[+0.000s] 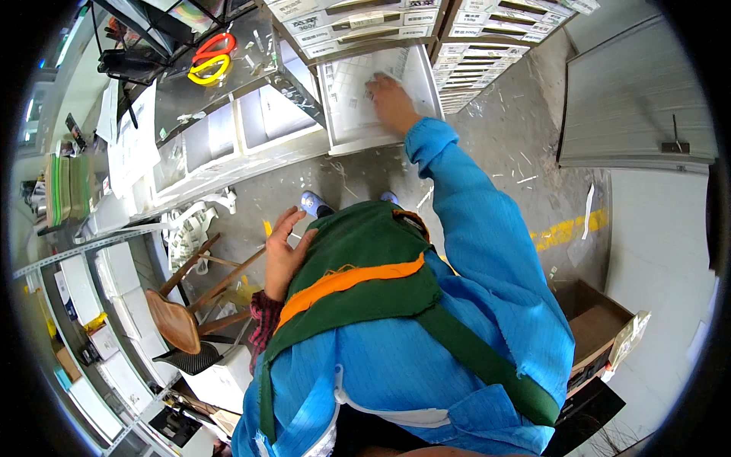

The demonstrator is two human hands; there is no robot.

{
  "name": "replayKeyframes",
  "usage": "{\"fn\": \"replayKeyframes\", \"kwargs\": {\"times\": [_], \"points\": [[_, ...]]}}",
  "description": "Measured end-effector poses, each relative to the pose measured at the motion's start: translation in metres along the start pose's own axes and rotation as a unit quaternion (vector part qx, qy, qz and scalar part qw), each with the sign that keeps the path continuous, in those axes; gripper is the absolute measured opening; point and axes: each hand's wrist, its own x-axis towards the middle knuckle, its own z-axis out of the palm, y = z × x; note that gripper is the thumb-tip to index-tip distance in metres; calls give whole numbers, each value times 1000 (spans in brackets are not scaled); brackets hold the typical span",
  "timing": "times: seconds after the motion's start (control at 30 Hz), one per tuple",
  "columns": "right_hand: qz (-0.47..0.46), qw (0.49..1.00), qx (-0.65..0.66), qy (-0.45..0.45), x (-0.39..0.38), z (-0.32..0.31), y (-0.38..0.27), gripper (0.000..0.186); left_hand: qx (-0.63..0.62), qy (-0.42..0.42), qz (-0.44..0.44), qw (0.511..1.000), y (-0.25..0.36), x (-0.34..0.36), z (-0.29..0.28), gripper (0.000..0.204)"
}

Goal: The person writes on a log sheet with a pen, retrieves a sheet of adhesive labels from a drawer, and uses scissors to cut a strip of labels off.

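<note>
My right hand (391,103) reaches into a pulled-out white drawer (422,76). Its fingers lie over flat, pale, partly see-through sheets (346,91) in the drawer, spread a little, with nothing seen lifted in them. My left hand (286,247) is beside the green apron (365,228) with its orange band, fingers apart and empty, near the apron's left edge. Blue sleeves cover my right arm, and a dark red checked cuff shows at my left wrist.
Labelled drawer stacks (365,23) stand ahead. On the dark bench (255,57) at the left lie red-handled (213,47) and yellow-handled scissors (209,70). A wooden chair (173,320) stands left, an open cardboard box (598,320) right. Paper scraps litter the floor.
</note>
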Motion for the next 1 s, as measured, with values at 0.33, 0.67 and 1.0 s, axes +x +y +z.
{"fn": "replayKeyframes", "kwargs": {"times": [0.33, 0.67, 1.0], "points": [[-77, 990, -23, -115, 27, 12, -42, 18, -27, 11, -31, 999, -16, -3, -5, 40], [20, 989, 147, -9, -22, -48, -64, 15, -162, -57, -102, 980, -18, 19, 3, 38], [-12, 953, 280, 114, -88, -95, -113, 27, -532, -175, -267, 784, 22, 123, 44, 38]]}}
